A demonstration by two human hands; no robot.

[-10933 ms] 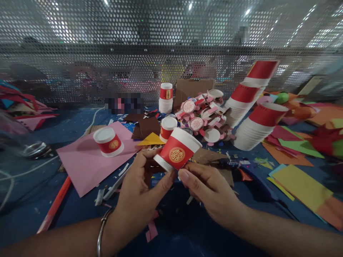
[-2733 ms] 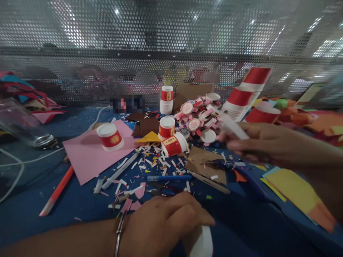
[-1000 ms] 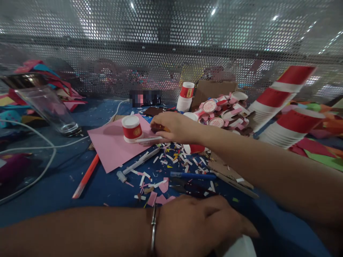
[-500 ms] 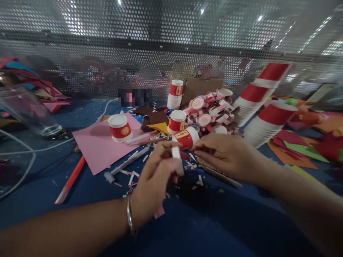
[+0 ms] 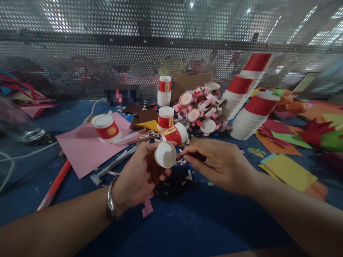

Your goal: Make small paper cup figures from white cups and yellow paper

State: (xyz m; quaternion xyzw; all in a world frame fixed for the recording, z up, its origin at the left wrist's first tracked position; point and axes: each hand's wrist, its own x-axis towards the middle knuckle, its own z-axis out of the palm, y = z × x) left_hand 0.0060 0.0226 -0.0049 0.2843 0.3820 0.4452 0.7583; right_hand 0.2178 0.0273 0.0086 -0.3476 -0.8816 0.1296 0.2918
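Observation:
My left hand (image 5: 139, 171) is closed on a small white round paper piece (image 5: 165, 155), which looks like the bottom of a paper cup. Its flat round face is turned toward me. To its right, my right hand (image 5: 219, 162) has its thumb and fingers pinched together, close to the white piece. Whatever sits between those fingertips is too small to make out. Just behind my hands, a red and white paper cup (image 5: 175, 134) lies on its side. Another such cup (image 5: 165, 119) stands upside down behind it.
Tall leaning stacks of paper cups (image 5: 253, 116) stand at right, beside a heap of cut cup pieces (image 5: 194, 115). A pink sheet (image 5: 80, 150) bears another cup (image 5: 105, 128). Coloured papers (image 5: 292, 173) lie at right, a clear bottle (image 5: 16, 119) at left. Perforated metal (image 5: 150, 53) rises behind.
The white round piece in my left hand has turned from edge-on to face me. My right hand stays pinched close by. The whole view has shifted, with things now further left.

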